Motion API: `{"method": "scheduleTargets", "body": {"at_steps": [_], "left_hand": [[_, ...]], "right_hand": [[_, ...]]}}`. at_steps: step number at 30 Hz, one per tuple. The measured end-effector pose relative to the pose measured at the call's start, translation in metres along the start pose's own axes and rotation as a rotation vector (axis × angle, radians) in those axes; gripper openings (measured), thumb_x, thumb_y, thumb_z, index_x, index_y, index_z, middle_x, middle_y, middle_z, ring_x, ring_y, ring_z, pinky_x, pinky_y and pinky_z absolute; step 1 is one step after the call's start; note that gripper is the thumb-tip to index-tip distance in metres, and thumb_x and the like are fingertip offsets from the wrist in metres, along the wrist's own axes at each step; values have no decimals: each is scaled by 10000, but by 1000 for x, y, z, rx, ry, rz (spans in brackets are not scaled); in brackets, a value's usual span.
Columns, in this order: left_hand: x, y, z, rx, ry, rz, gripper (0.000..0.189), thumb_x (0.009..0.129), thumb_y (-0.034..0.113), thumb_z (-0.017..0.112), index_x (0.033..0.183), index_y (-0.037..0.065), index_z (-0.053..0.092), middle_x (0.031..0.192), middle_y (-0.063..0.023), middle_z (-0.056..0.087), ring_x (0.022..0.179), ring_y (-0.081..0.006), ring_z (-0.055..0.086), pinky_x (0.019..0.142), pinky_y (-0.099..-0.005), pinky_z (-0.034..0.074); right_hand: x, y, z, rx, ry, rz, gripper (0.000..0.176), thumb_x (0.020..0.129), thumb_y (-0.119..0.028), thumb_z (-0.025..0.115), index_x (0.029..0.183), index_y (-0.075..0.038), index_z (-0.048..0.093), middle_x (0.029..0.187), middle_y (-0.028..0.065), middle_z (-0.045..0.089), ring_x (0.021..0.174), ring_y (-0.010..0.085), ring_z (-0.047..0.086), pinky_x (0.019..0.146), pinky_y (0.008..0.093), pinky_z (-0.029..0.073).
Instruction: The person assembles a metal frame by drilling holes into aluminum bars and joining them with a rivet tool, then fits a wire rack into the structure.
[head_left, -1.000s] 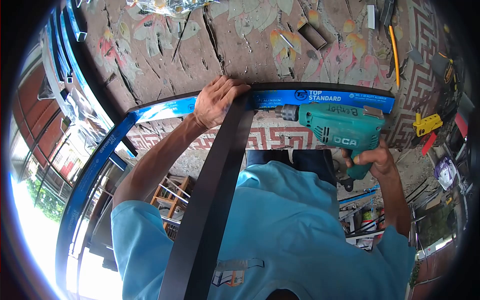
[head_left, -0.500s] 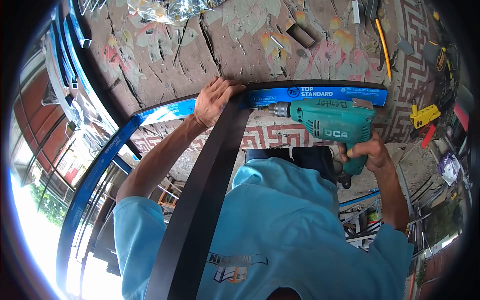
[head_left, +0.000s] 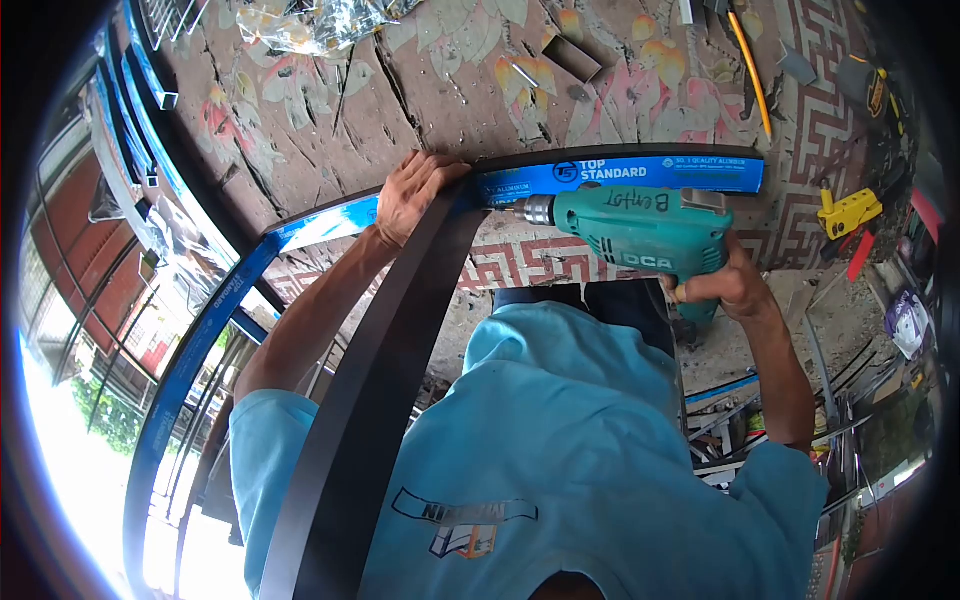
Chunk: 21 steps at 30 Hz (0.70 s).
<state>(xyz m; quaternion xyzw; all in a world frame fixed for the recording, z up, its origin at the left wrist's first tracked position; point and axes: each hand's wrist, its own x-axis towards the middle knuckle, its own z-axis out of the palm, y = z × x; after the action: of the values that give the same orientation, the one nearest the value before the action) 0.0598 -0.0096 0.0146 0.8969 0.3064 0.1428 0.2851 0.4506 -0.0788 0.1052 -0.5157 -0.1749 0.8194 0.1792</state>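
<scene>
My right hand [head_left: 728,285] is wrapped around the handle of a green power drill [head_left: 640,230], which lies on its side with its chuck pointing left. The drill bit meets the side of a dark metal bar [head_left: 400,350] that runs down toward my chest. My left hand [head_left: 412,195] is closed over an aluminium bar [head_left: 640,172] in blue printed film, right where the dark bar joins it. Its fingertips curl over the far edge there. The blue-filmed bar crosses in front of me and meets another blue-filmed bar [head_left: 200,340] at the left.
On the worn floral work surface [head_left: 450,90] lie a short square tube piece [head_left: 570,58], a yellow pencil [head_left: 750,75] and crumpled clear plastic [head_left: 320,25]. A yellow tool [head_left: 848,212] sits at the right. More blue-filmed bars [head_left: 150,65] stand at the upper left.
The drill and my right hand have shifted slightly left and up in view. The bars and my left hand also appear a little further left.
</scene>
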Motion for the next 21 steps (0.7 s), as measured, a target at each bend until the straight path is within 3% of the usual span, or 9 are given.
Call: {"method": "scheduleTargets", "body": {"at_steps": [6, 12, 14, 17, 19, 20, 21], "left_hand": [[-1, -4, 1, -4, 3, 14, 351, 718, 112, 634, 1056, 34, 582, 980, -94, 612, 851, -245, 586, 734, -349, 455], [-1, -5, 0, 4, -13, 27, 362, 719, 117, 636, 1067, 33, 580, 983, -98, 612, 852, -247, 588, 734, -353, 455], [-2, -4, 3, 4, -18, 25, 365, 719, 117, 637, 1070, 34, 580, 984, -98, 613, 850, -249, 589, 736, -353, 456], [-3, -6, -5, 13, -35, 7, 355, 738, 140, 623, 1076, 40, 580, 1010, -91, 610, 895, -247, 584, 776, -358, 447], [1, 0, -9, -30, -59, -29, 337, 777, 142, 579, 1100, 43, 577, 1037, -97, 602, 941, -257, 568, 837, -368, 427], [-9, -4, -9, -127, -139, -150, 322, 798, 119, 534, 1107, 45, 586, 1051, -106, 595, 969, -268, 552, 892, -372, 403], [-11, -5, -3, -162, -66, -163, 317, 804, 67, 496, 1105, 43, 597, 1042, -130, 592, 947, -290, 554, 874, -365, 425]], "right_hand": [[3, 4, 0, -2, -59, -59, 799, 540, 73, 604, 1313, -28, 425, 971, 122, 621, 796, 182, 625, 731, 318, 526], [7, 7, -3, -53, -62, 32, 906, 552, 46, 613, 1411, -60, 345, 1016, 119, 609, 810, 182, 613, 738, 311, 518], [13, 12, 4, -58, -92, -66, 874, 559, 35, 621, 1390, -56, 365, 978, 120, 616, 783, 185, 611, 729, 307, 516], [14, 8, 10, 67, -98, 25, 819, 546, 46, 622, 1336, -31, 420, 967, 130, 619, 786, 189, 611, 728, 309, 515], [17, 18, 2, 240, -167, 100, 671, 547, 43, 637, 1208, 12, 522, 956, 143, 631, 798, 204, 622, 739, 340, 517], [18, 18, -5, 287, -212, 112, 627, 553, 43, 646, 1172, 21, 547, 957, 145, 636, 809, 214, 628, 748, 353, 518], [20, 46, -14, 274, -175, 86, 570, 577, 24, 679, 1136, 18, 566, 948, 144, 648, 818, 234, 640, 770, 366, 517]]}}
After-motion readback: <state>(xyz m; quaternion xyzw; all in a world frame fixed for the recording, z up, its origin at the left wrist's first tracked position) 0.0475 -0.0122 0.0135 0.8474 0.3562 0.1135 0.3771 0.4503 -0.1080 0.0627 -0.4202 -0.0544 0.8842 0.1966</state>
